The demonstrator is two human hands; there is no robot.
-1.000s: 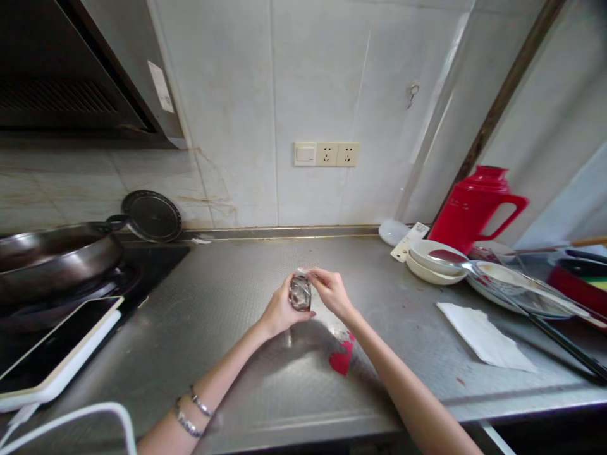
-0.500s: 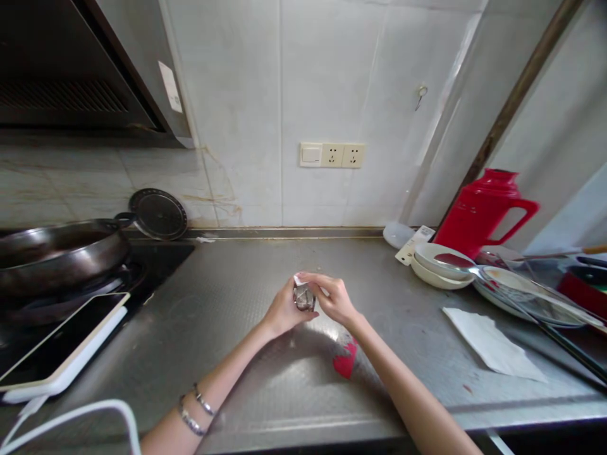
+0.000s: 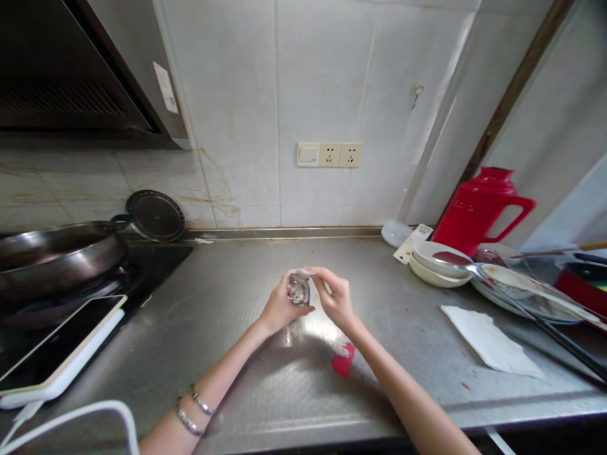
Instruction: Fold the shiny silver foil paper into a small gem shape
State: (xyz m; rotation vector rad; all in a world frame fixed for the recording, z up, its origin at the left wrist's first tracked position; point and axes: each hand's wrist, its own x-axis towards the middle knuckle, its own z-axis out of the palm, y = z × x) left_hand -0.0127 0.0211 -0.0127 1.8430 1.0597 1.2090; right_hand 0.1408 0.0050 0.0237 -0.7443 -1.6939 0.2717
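Note:
My left hand (image 3: 279, 306) is wrapped round a small, shiny, greyish see-through container (image 3: 299, 289), glass-like, held above the steel counter. Its exact kind is too small to make out. At its upper right edge, the fingers of my right hand (image 3: 336, 294) pinch together on a thin whitish scrap (image 3: 306, 272), which partly merges with the container's rim. Below the hands, a torn red piece (image 3: 344, 361) lies flat on the counter (image 3: 246, 385).
At left are a pan (image 3: 61, 256) on the stove, a round black lid-like disc (image 3: 155, 215) and a phone (image 3: 61, 347) with a white cable. A red thermos (image 3: 478, 212), stacked bowls (image 3: 439, 275), plates with utensils and a white paper sheet (image 3: 490, 341) stand at right.
My right fingers have pulled slightly away from the container's top, so more of the container shows. The view has shifted a little; the counter things have stayed put.

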